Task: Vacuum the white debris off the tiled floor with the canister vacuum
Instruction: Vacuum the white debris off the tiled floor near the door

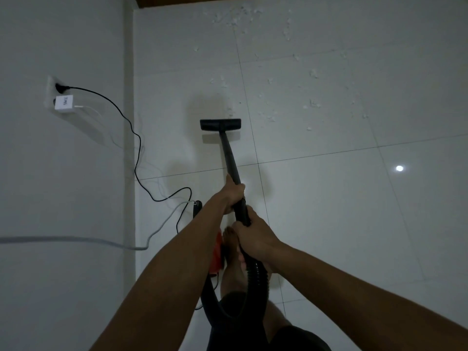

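A black vacuum wand [230, 158] runs from my hands down to a flat black floor nozzle [220, 124] resting on the white tiled floor [342, 211]. My left hand [234, 193] grips the wand higher up; my right hand [253, 236] grips it lower, where the ribbed black hose [255, 274] begins. White debris [273, 102] lies scattered beyond and to the right of the nozzle, thicker toward the far edge [240, 16]. An orange-red part of the canister [217, 254] shows behind my left forearm, mostly hidden.
A white wall [63, 173] stands on the left with a socket [57, 86], a black plug and a white charger [63, 102]. A black power cord [136, 160] and a grey cable [162, 224] trail across the floor near the wall. My bare foot [231, 262] is below my hands.
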`<action>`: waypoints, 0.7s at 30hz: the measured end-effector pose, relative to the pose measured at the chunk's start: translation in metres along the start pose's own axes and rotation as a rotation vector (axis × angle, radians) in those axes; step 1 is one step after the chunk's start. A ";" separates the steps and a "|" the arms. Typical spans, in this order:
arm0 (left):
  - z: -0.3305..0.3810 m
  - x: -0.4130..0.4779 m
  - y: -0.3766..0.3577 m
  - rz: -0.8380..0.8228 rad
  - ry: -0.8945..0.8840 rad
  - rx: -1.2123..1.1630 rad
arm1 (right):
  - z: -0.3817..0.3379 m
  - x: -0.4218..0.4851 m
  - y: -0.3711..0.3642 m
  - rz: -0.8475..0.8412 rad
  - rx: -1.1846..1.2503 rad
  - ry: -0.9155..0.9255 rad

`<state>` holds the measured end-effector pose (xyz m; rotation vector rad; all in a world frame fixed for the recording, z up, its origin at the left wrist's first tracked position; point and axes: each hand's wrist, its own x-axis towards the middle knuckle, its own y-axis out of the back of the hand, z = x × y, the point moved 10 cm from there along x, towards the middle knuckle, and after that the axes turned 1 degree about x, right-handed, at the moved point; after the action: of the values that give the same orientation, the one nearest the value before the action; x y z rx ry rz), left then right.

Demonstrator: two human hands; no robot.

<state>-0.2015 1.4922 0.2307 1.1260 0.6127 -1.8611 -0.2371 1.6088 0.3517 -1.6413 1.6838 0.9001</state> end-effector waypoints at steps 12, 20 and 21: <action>-0.031 0.038 -0.020 -0.059 0.030 0.071 | 0.025 0.031 0.004 -0.024 0.004 -0.051; -0.049 0.054 -0.034 -0.068 0.066 0.058 | 0.057 0.059 0.009 -0.001 -0.091 -0.038; -0.051 0.058 -0.035 -0.073 0.075 0.044 | 0.062 0.063 0.009 -0.005 -0.092 -0.041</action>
<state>-0.2210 1.5249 0.1549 1.2207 0.6660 -1.9093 -0.2511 1.6226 0.2654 -1.6745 1.6324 1.0154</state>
